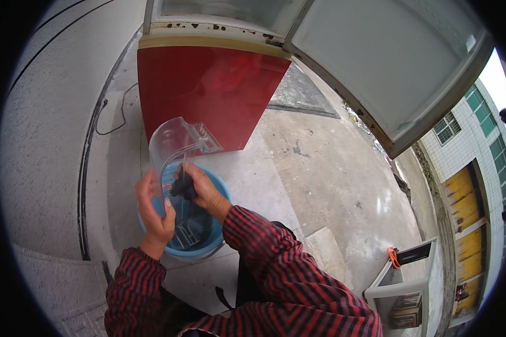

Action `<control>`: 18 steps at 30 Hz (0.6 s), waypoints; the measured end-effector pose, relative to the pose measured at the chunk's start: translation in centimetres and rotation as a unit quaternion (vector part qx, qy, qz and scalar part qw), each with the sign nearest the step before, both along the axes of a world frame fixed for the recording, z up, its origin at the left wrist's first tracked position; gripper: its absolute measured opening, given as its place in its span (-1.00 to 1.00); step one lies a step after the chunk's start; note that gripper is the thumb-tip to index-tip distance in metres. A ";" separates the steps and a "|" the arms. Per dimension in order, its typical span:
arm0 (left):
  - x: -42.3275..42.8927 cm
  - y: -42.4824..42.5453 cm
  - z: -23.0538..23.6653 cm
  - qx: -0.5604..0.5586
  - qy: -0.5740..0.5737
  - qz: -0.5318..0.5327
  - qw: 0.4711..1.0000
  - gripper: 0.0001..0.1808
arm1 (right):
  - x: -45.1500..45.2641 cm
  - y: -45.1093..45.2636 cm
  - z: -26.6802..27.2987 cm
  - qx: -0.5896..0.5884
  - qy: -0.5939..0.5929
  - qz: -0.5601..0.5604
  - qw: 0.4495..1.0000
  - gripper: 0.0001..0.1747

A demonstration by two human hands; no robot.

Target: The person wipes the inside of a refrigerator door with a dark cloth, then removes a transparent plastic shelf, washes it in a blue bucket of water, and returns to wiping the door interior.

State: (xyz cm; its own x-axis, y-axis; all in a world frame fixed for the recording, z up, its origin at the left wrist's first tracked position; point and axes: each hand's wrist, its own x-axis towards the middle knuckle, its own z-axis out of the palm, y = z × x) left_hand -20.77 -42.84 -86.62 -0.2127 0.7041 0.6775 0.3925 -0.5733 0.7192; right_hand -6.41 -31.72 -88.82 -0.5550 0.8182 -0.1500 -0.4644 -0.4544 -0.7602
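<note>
My left hand (155, 210) grips the edge of a clear plastic refrigerator bin (170, 141), which is tilted above a blue plastic basin (223, 185). A dark wet cloth (184, 187) is bunched in my right hand (202, 187), pressed against the bin's wall. The basin stands on the tiled floor and holds water. Another clear plastic piece (186, 236) shows low inside the basin; whether it is separate from the bin I cannot tell.
A refrigerator with a red lower door (211, 92) stands just beyond the basin, its white upper door (383, 63) swung out to the right. A black cable (123, 113) lies by the left wall. At the lower right is a white-framed cabinet (398, 290) with an orange cord (393, 257).
</note>
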 end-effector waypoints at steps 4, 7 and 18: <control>-0.1 0.0 -0.1 0.000 0.000 -0.004 1.000 -0.29 | 0.1 0.6 -0.6 -0.064 0.021 -0.058 0.996 -0.73; -0.3 0.1 -0.3 -0.009 -0.023 -0.003 1.000 -0.29 | 0.0 1.4 -1.0 -0.049 0.032 -0.099 0.993 -0.73; -2.2 0.5 -0.3 0.007 -0.020 0.054 0.998 -0.27 | 0.1 1.8 -0.9 -0.012 0.010 -0.161 0.987 -0.79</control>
State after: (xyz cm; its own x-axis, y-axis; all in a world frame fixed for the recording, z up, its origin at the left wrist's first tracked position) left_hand -23.01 -42.38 -86.91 -0.3139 0.6657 0.6769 0.4246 -0.5393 0.7272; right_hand -6.28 -29.88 -89.76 -0.2701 0.9490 -0.1627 -0.6026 -0.2985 -0.7401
